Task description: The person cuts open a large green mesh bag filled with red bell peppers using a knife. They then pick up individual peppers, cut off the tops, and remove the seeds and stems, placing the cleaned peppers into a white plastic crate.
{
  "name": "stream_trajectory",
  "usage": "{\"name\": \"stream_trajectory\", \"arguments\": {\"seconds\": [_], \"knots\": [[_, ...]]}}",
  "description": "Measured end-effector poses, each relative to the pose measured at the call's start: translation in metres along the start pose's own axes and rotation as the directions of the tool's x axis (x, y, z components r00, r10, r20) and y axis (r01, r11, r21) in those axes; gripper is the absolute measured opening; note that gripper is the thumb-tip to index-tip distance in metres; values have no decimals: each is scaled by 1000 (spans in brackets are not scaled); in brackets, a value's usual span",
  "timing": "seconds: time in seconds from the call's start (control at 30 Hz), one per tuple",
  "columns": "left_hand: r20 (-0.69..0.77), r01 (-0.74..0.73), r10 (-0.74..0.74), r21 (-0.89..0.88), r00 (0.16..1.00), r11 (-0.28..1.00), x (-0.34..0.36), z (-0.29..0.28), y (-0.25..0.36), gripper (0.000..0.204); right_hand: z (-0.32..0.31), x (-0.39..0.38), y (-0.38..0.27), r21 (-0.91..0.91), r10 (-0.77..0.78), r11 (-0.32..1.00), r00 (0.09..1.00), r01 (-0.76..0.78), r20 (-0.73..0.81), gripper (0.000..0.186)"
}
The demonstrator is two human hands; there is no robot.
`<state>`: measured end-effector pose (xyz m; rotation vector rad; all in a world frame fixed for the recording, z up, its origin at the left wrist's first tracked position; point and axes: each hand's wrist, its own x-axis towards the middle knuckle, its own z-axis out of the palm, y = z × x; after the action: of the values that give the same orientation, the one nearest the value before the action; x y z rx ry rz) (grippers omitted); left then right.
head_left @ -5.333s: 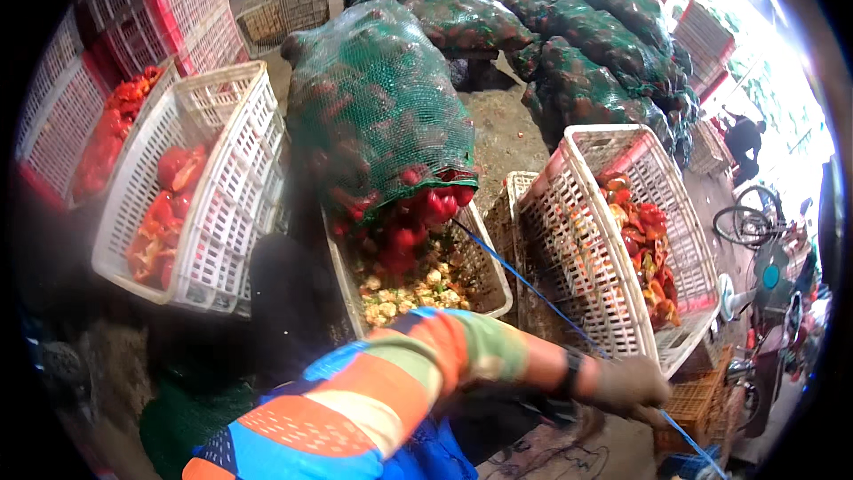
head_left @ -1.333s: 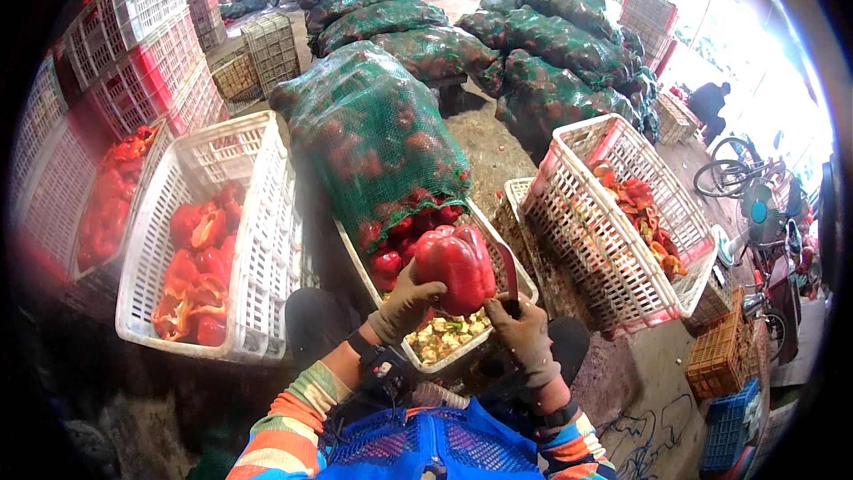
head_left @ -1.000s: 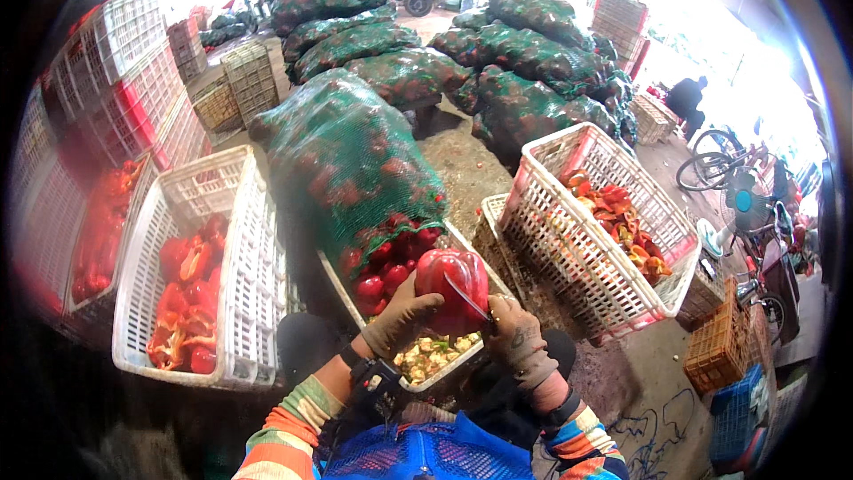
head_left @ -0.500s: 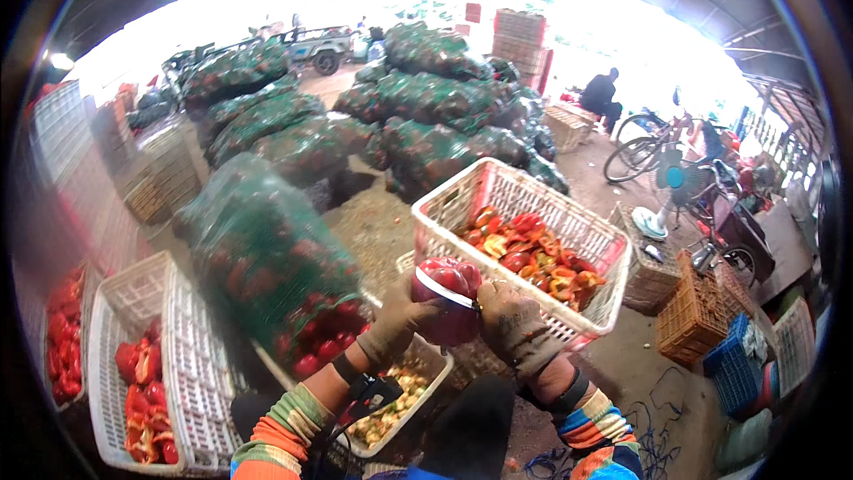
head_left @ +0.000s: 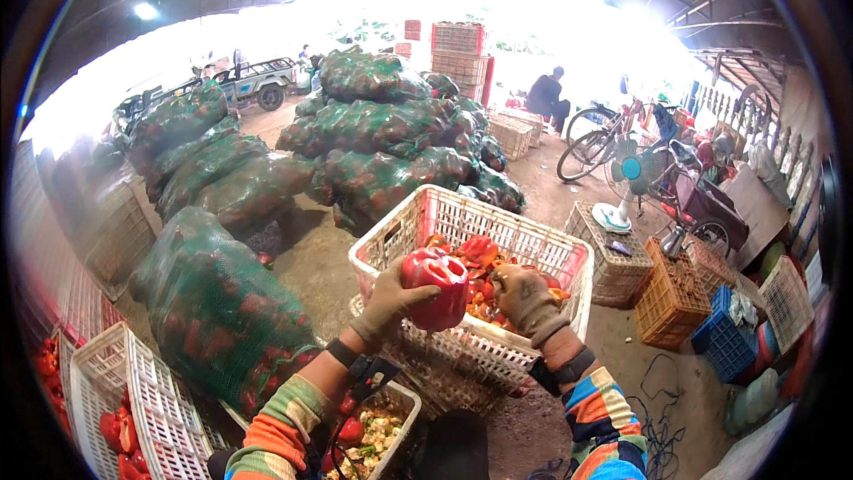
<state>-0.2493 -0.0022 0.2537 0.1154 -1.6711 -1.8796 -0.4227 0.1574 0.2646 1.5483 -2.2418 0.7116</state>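
Note:
My left hand [head_left: 386,300], gloved, grips a large red pepper [head_left: 434,293], whose top shows a cut opening with pale inner flesh. My gloved right hand [head_left: 524,298] is curled just right of it, over a white basket crate [head_left: 378,256] of cut red and orange pepper pieces [head_left: 480,252]; what its fingers hold is hidden. Below my left arm a tray [head_left: 409,402] holds pale cores and a few red peppers.
Green mesh sacks of peppers [head_left: 382,116] are piled ahead; one [head_left: 204,302] lies left. Crates of red peppers [head_left: 133,364] stand lower left. Right are a fan [head_left: 631,169], bicycles [head_left: 586,151], orange [head_left: 671,298] and blue [head_left: 724,347] crates, cords [head_left: 657,427]. A seated person [head_left: 546,98] is behind.
The view has turned right and up. The pepper has moved from above the core tray to over the right crate and now shows an opening; the blade seen earlier in my right hand is out of sight.

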Motion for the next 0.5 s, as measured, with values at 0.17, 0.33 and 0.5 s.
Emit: {"name": "stream_trajectory", "arguments": {"seconds": [0.17,0.33,0.5], "knots": [[99,2,-2,-2,995,1000,0,5,16,63,-13,2,-35,67,-129,989,992,129,-1,8],[170,77,-36,-244,985,967,3,22,17,60,14,8,43,-367,403,893,830,-262,386,23],[80,14,4,-220,997,975,-7,19,28,60,-3,0,50,-379,455,868,821,-321,345,28]]}}
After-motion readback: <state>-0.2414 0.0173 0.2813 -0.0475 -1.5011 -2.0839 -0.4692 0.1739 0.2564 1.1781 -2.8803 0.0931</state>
